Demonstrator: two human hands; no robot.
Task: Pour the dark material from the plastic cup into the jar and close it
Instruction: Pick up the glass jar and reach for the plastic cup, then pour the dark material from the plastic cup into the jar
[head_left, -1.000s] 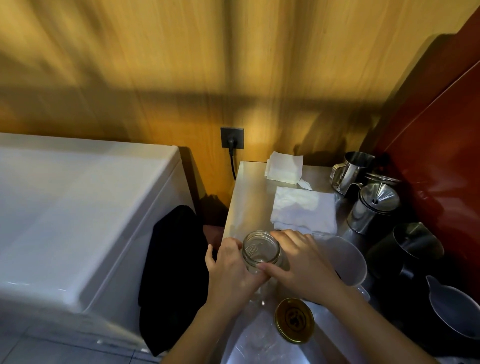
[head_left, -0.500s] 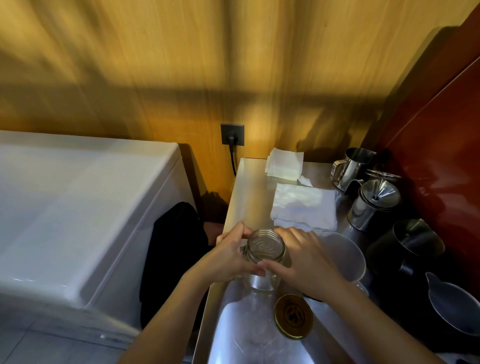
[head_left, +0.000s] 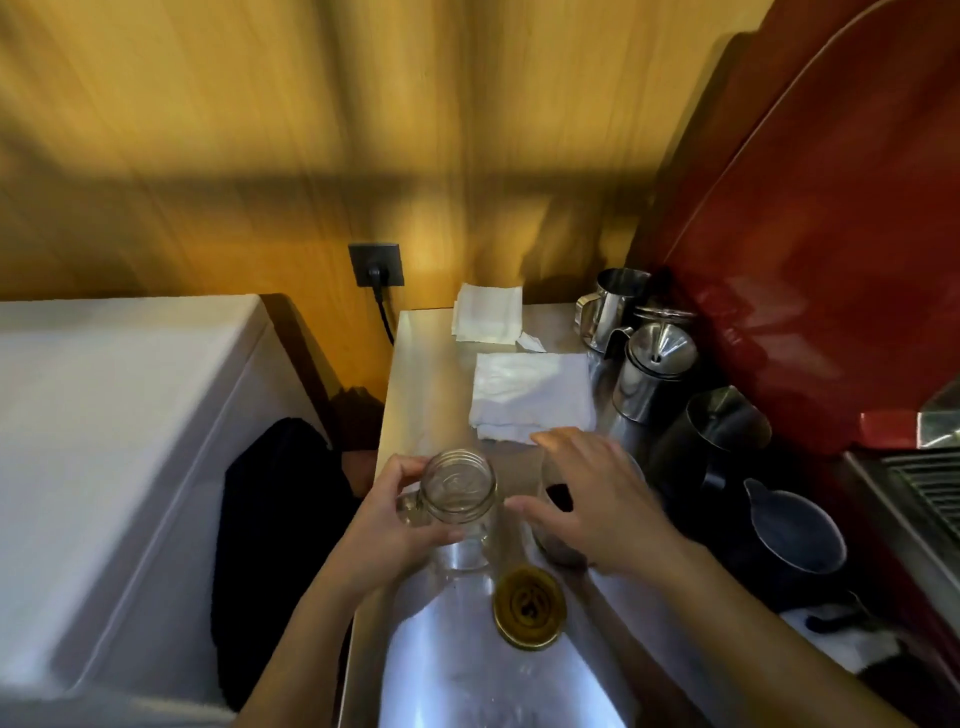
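A clear glass jar with a handle stands open and empty on the steel counter. My left hand grips it from the left, fingers curled round its side and handle. Right of the jar stands a plastic cup with dark material inside, mostly hidden under my right hand. That hand hovers over the cup with fingers spread and relaxed; whether it touches the cup is unclear. The gold lid lies flat on the counter in front of the jar.
Folded white cloths lie behind the jar. Steel pitchers and dark jugs crowd the right side beside a red machine. A white chest and a dark cloth sit left of the counter edge.
My right hand has let go of the jar and moved right, over the plastic cup. My left hand still holds the jar, which has stayed in about the same place.
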